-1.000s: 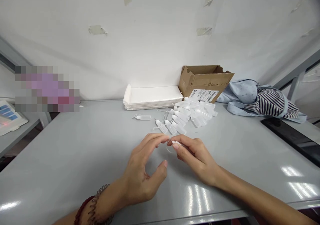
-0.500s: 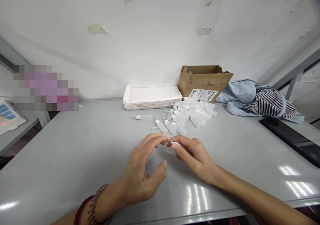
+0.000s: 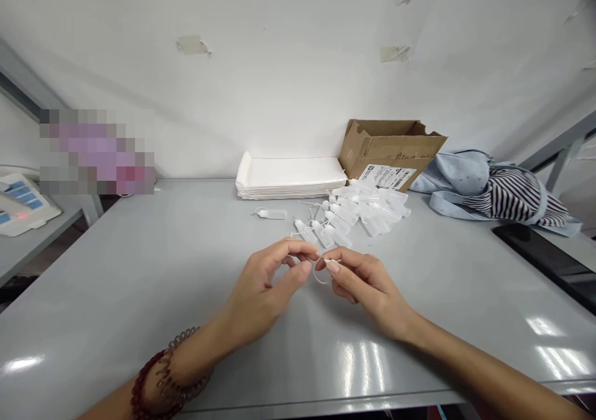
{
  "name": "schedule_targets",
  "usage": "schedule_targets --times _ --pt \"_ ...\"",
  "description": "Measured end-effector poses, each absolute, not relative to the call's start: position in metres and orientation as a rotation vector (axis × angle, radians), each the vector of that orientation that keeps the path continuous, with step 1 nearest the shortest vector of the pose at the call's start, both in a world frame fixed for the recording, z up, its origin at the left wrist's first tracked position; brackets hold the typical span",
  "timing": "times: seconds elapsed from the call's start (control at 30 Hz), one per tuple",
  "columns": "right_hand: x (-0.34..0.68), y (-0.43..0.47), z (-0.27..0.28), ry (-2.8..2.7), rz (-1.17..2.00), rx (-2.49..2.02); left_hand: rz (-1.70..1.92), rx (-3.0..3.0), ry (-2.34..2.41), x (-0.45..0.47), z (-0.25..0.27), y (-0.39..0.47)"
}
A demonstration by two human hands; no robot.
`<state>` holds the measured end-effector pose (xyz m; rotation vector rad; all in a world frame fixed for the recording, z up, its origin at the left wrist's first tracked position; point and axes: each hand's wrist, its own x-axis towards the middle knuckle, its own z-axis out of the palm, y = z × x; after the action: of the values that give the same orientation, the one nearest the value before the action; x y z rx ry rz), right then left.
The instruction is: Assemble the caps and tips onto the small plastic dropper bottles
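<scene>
My right hand (image 3: 372, 289) pinches a small white squeeze bottle with a thin needle tip (image 3: 331, 261) between thumb and fingers; its body is mostly hidden by the hand. A thin white strap (image 3: 319, 278) loops below its tip. My left hand (image 3: 265, 286) is at the tip end, index finger touching it and thumb drawn in close to the curled fingers. What lies between those fingertips is too small to make out. Just beyond is a pile of similar translucent bottles (image 3: 342, 215), and one single bottle (image 3: 274, 214) lies apart to the left.
A stack of white padded envelopes (image 3: 291, 178) lies against the wall, beside an open cardboard box (image 3: 395, 150). To the right are a light-blue cloth bag with stripes (image 3: 465, 174) and a black phone-like slab (image 3: 544, 261). A white device (image 3: 28, 202) stands at far left.
My left thumb has come up toward the fingertips, narrowing the wide gap. My right hand keeps hold of the bottle. The whole view has shifted slightly.
</scene>
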<state>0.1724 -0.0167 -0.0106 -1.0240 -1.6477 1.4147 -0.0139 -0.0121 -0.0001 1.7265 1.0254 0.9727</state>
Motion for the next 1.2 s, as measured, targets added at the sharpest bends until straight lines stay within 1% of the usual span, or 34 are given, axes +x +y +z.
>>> schedule_targets --times 0.1,0.33,0.63,1.0,1.2 --pt "0.172 -0.017 -0.009 -1.612 1.472 -1.005 0.988 1.655 1.095 -0.012 -0.002 -0.013" --pt "0.171 -0.016 -0.010 -1.543 1.533 -1.011 1.151 1.898 1.055 -0.008 -0.004 -0.017" --pt "0.168 -0.017 -0.012 -1.477 1.552 -1.005 1.059 1.629 0.989 -0.011 0.001 -0.013" --pt "0.168 -0.018 -0.014 -1.434 1.559 -1.005 1.062 1.623 0.930 -0.009 -0.003 -0.015" --pt "0.169 -0.012 -0.012 -1.499 1.562 -1.051 1.108 1.803 1.079 -0.005 -0.010 -0.018"
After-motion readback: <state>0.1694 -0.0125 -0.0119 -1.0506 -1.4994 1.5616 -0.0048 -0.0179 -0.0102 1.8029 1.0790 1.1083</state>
